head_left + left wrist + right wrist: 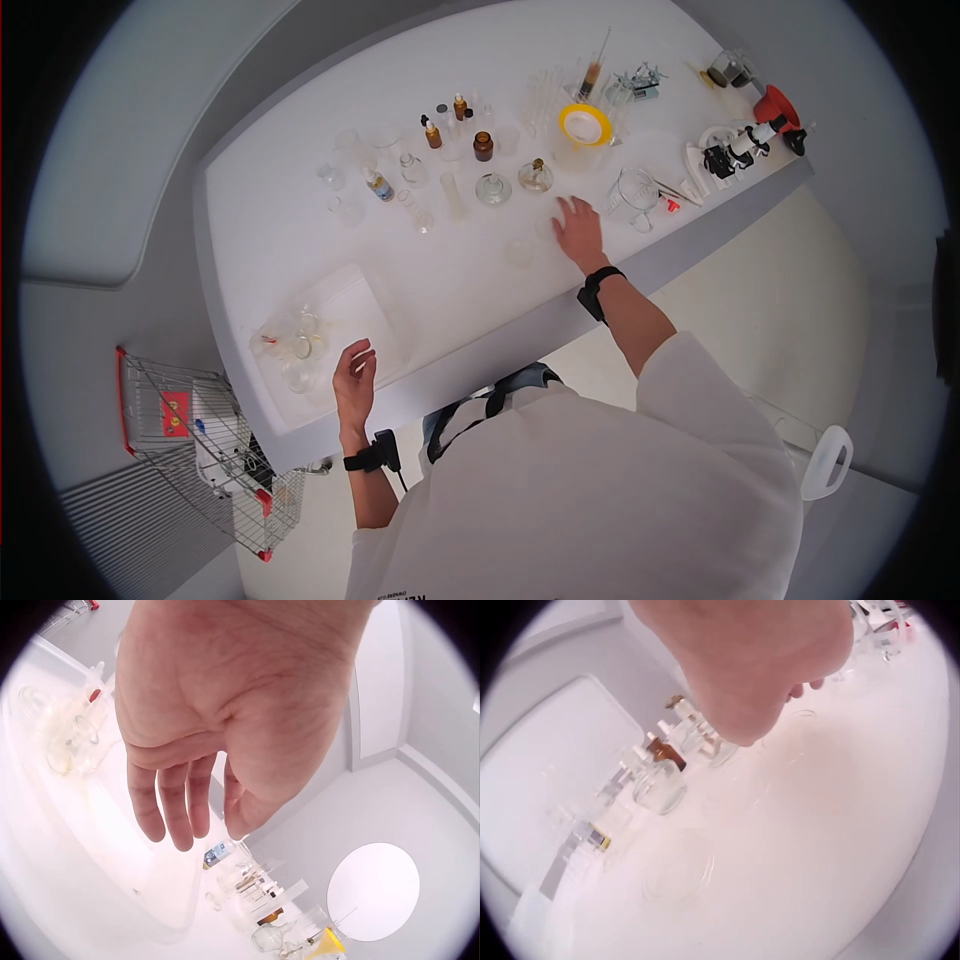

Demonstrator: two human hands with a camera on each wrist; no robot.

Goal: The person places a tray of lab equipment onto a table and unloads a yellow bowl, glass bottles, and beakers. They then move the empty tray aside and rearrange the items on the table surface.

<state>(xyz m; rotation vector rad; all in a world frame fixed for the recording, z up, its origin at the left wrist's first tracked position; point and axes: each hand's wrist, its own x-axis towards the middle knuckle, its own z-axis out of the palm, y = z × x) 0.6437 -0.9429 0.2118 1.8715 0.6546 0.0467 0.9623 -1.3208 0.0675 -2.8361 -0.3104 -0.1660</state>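
Observation:
My right hand [580, 232] is low over the white table, its fingers extended toward two glass lamp-like flasks, a clear one [493, 189] and one with a brown top [536, 175]. In the right wrist view the palm hides most of its fingers; a faint clear round rim [804, 713] shows just beyond them. A clear shallow round dish [518, 252] lies to the left of this hand. My left hand [354, 385], fingers loosely bent and holding nothing, hovers by the front edge of a white tray [365, 300]. Several clear glass dishes [302, 347] sit in that tray.
Along the back stand brown bottles [483, 146], a labelled dropper bottle [380, 186] and a yellow-rimmed funnel [585, 125]. At the right are a glass beaker [636, 195] and a microscope [740, 150]. A wire cart [190, 420] stands beyond the table's left end.

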